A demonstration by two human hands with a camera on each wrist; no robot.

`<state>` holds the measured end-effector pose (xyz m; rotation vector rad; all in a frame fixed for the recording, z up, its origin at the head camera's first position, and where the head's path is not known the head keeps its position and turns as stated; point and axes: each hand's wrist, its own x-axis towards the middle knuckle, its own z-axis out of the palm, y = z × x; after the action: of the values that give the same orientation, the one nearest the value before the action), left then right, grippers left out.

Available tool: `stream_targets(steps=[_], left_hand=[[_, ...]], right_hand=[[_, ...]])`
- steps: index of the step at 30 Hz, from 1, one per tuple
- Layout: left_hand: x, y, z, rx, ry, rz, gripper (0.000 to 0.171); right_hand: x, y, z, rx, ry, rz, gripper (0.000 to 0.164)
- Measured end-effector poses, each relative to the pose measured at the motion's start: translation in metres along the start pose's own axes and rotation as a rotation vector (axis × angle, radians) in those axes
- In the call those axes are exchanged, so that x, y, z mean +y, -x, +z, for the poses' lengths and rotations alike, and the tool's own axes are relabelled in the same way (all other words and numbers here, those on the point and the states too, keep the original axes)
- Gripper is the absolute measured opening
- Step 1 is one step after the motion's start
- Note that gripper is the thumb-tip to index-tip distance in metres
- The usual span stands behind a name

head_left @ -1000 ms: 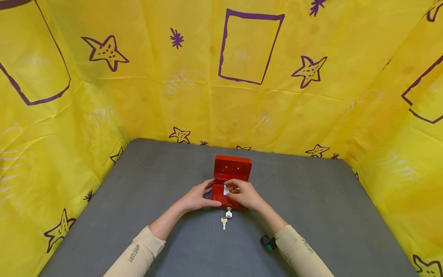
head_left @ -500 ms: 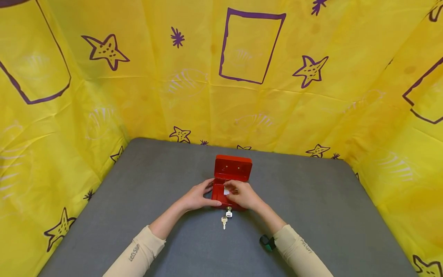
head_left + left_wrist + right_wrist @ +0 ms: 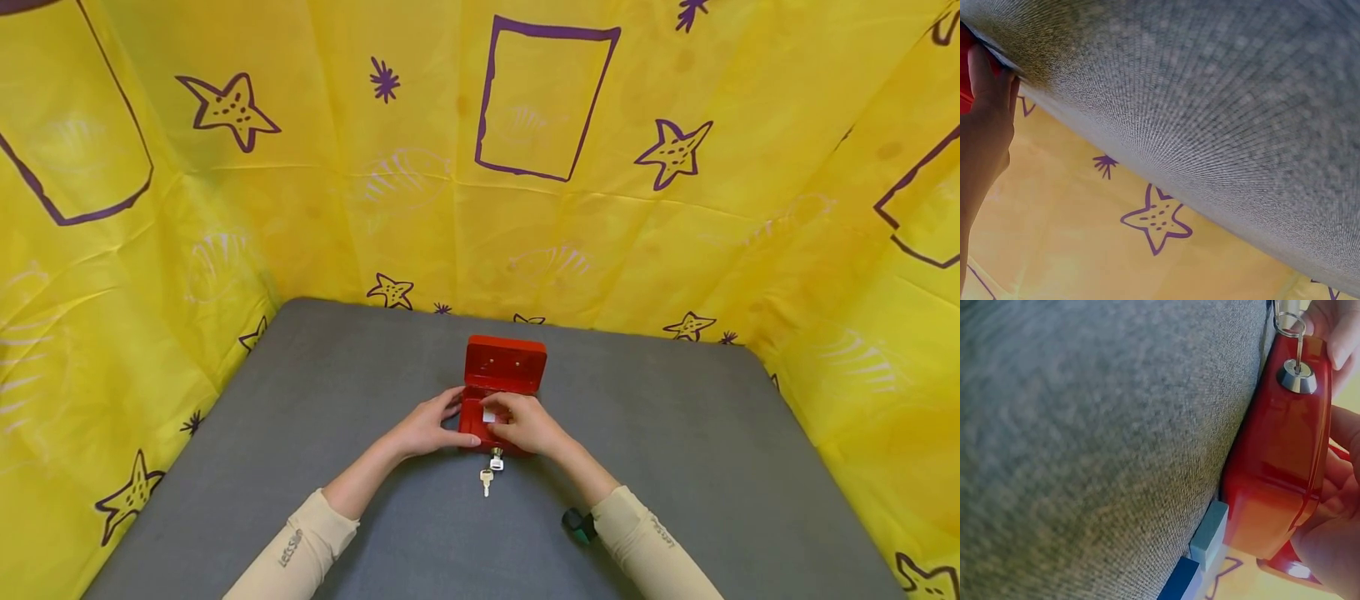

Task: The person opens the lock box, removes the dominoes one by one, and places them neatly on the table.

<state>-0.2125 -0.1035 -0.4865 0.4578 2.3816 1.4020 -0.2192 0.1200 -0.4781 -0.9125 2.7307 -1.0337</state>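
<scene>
A small red cash box stands on the grey table with its lid raised. My left hand grips its left side, thumb on the front rim and fingers along the outer wall. My right hand reaches over the box, thumb and forefinger bent and apart. Between those tips shows a small flat white piece; whether it is pinched or lies on the box floor is unclear. One key sits in the front lock, and a second key hangs from it.
In the right wrist view a grey-teal block and a dark blue block lie beside the box. Patterned yellow cloth hangs around the grey table. A dark band is near the right sleeve.
The thumb and forefinger of my right hand have spread slightly apart, with the forefinger shifting a little left. My left hand and the box stay put.
</scene>
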Motion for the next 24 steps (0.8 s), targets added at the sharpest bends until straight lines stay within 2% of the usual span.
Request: stream_targets(steps=[11,24], left_hand=[[0.0,-0.001,-0.001,-0.004,-0.004,0.009,0.091],[0.0,-0.001,-0.001,-0.011,-0.023,0.016,0.091]], right_hand=[[-0.004,-0.002,0.001,-0.012,0.045,-0.016,0.035],[-0.011,-0.002,0.003,-0.026,0.022,-0.037,0.035]])
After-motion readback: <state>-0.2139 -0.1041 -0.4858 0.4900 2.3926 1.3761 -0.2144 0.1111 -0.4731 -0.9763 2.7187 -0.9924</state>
